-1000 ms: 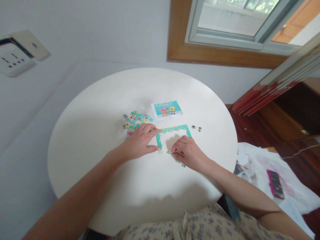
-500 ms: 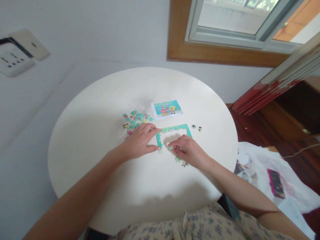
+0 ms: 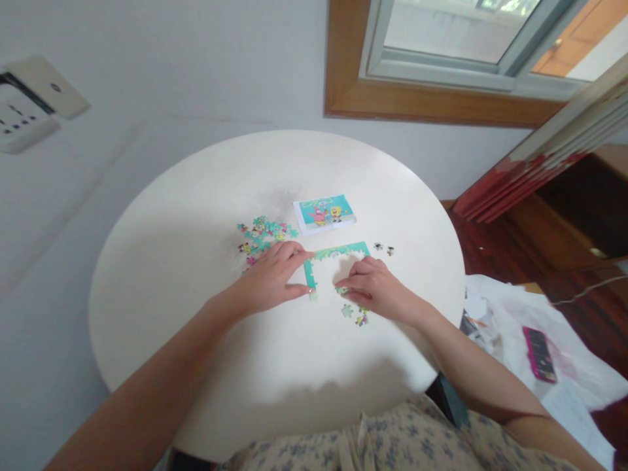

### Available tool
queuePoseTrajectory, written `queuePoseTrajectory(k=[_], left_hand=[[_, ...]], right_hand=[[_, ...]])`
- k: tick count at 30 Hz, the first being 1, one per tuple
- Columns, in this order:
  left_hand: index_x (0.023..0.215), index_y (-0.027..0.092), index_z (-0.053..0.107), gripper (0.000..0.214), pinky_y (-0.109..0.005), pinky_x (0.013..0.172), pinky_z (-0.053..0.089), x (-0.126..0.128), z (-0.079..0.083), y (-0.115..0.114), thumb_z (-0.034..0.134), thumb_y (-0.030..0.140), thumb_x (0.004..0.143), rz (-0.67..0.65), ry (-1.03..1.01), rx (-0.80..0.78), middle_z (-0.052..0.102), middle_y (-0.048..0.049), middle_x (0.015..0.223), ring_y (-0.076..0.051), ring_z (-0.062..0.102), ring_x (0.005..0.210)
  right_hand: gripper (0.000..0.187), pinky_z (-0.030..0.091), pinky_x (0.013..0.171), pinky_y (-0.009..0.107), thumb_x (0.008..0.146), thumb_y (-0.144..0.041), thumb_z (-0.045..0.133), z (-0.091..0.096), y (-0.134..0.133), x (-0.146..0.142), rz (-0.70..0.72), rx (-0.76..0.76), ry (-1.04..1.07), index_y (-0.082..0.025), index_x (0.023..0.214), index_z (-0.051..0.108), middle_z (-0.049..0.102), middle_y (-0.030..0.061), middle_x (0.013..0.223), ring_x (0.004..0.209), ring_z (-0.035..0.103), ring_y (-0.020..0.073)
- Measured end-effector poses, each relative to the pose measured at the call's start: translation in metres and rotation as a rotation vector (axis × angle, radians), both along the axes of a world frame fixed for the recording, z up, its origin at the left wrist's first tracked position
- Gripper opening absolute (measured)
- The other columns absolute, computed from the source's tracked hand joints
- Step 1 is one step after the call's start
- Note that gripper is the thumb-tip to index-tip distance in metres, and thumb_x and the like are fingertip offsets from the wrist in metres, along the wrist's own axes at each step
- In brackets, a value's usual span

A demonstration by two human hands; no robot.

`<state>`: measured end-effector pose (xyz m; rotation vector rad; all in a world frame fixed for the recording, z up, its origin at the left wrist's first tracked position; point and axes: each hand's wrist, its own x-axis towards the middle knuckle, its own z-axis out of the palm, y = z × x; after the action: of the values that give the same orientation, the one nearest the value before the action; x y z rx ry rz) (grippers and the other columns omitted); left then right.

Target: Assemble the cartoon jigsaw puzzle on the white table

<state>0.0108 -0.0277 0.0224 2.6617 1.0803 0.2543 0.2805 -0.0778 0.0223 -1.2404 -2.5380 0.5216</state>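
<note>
My left hand rests on the table with thumb and forefinger spread apart, their tips touching the left strip of a teal jigsaw border. The top and left sides of that border are joined; my right hand covers part of its right side. Between the thumb and fingers of my right hand is a pale green puzzle piece. Just below lie a loose pale green piece and a multicoloured piece. A heap of puzzle pieces sits beyond my left hand, partly hidden by it.
A picture card with two cartoon figures lies behind the border. Two dark pieces are to its right. The round white table stands against a wall. A pink-edged phone lies on white plastic at the right.
My right hand has moved slightly right and up, taking the pale green piece away from the left strip. My left hand stays at the border. The view has shifted slightly.
</note>
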Motion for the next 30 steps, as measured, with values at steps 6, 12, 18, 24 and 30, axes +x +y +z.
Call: queuePoseTrajectory(k=[6,12,18,24,30], left_hand=[[0.129,0.019,0.053,0.052,-0.043,0.101,0.039,-0.001,-0.002,0.001,0.065,0.039,0.082,-0.011,-0.014,0.004,0.052,-0.0105,0.12,-0.03,0.046,0.117],[0.128,0.018,0.054,0.052,-0.041,0.102,0.038,-0.001,-0.002,0.001,0.067,0.038,0.082,-0.014,-0.02,0.006,0.052,-0.0106,0.12,-0.03,0.045,0.118],[0.129,0.018,0.053,0.051,-0.041,0.102,0.038,0.0,0.0,0.001,0.065,0.039,0.084,-0.007,0.015,-0.001,0.052,-0.0109,0.121,-0.029,0.045,0.118],[0.128,0.019,0.054,0.051,-0.042,0.1,0.04,0.0,0.001,0.001,0.063,0.041,0.083,0.005,0.009,-0.016,0.052,-0.0109,0.121,-0.03,0.047,0.117],[0.129,0.02,0.053,0.052,-0.041,0.1,0.039,-0.001,-0.002,0.002,0.063,0.042,0.083,-0.003,0.003,-0.006,0.052,-0.0101,0.122,-0.03,0.046,0.117]], right_hand=[[0.025,0.038,0.087,0.037,0.093,-0.021,0.058,0.007,-0.011,-0.005,0.123,-0.003,-0.029,-0.026,0.113,0.072,0.063,0.0079,0.096,0.096,0.051,0.0215],[0.024,0.036,0.086,0.038,0.094,-0.025,0.058,0.009,-0.021,-0.003,0.039,0.064,-0.017,-0.022,0.114,0.07,0.065,0.0087,0.103,0.101,0.051,0.0228],[0.015,0.035,0.082,0.037,0.088,-0.021,0.064,0.007,-0.019,0.007,-0.082,0.085,-0.039,-0.024,0.099,0.074,0.065,0.0076,0.102,0.099,0.051,0.023],[0.016,0.035,0.086,0.037,0.09,-0.02,0.062,0.011,-0.019,0.011,0.041,0.008,-0.002,-0.026,0.097,0.075,0.065,0.0068,0.101,0.099,0.052,0.0215],[0.021,0.036,0.088,0.037,0.091,-0.02,0.059,0.006,-0.008,0.018,-0.015,0.087,0.021,-0.027,0.105,0.073,0.064,0.0075,0.105,0.1,0.051,0.0216]])
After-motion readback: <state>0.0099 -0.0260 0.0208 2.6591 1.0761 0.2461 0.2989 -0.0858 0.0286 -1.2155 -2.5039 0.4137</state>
